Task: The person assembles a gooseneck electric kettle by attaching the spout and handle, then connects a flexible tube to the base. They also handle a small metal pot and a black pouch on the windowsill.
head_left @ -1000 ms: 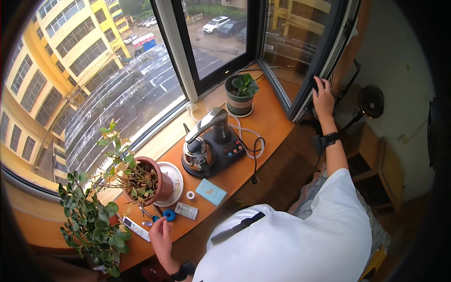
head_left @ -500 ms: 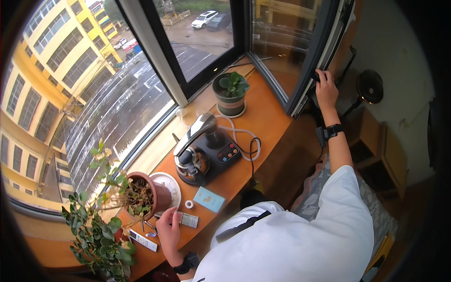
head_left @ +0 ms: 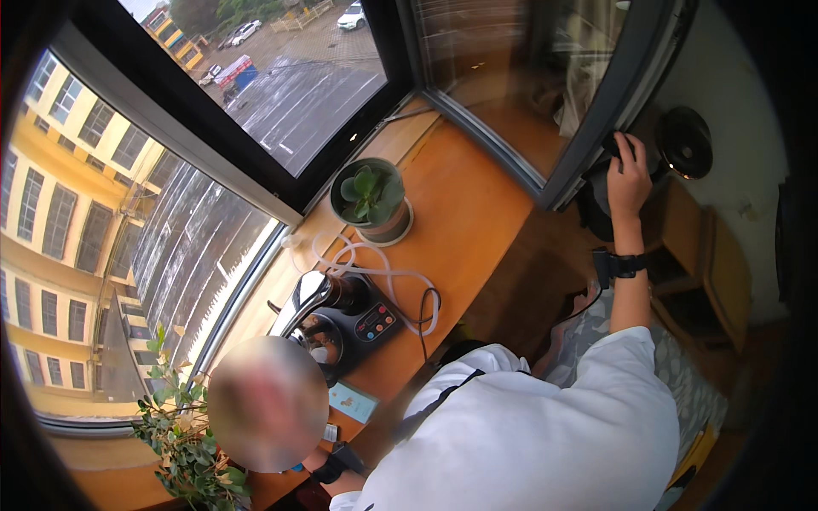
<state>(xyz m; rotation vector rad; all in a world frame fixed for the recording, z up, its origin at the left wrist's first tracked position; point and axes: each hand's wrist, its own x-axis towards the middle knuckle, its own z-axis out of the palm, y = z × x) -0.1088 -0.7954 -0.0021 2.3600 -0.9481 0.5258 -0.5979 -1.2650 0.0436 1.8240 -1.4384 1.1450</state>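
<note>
My right hand (head_left: 628, 177) reaches out at the right, its fingers wrapped around the black handle (head_left: 612, 146) of a window sash. The grey-framed sash (head_left: 498, 145) stands swung inward over the wooden ledge. At the lower left, my left forearm with its black wristband (head_left: 341, 462) extends over the ledge beside a plant. A round blurred patch covers my left hand, so its fingers and anything in them are hidden. Near that patch lie a light blue booklet or box (head_left: 353, 403) and a black and silver electric kettle on its base (head_left: 362, 319).
A potted succulent (head_left: 366, 200) stands on the wooden ledge (head_left: 464, 196) near the sash. A pale looped hose (head_left: 388, 260) and black cord lie behind the kettle. Leafy stems (head_left: 192, 460) rise at the lower left. A round black object (head_left: 684, 143) and wooden cabinet (head_left: 720, 264) are at the right.
The whole view has shifted and turned. My right hand still grips the handle. My left hand, seen before with bent fingers above small items by the brown pot, is now covered by the blur.
</note>
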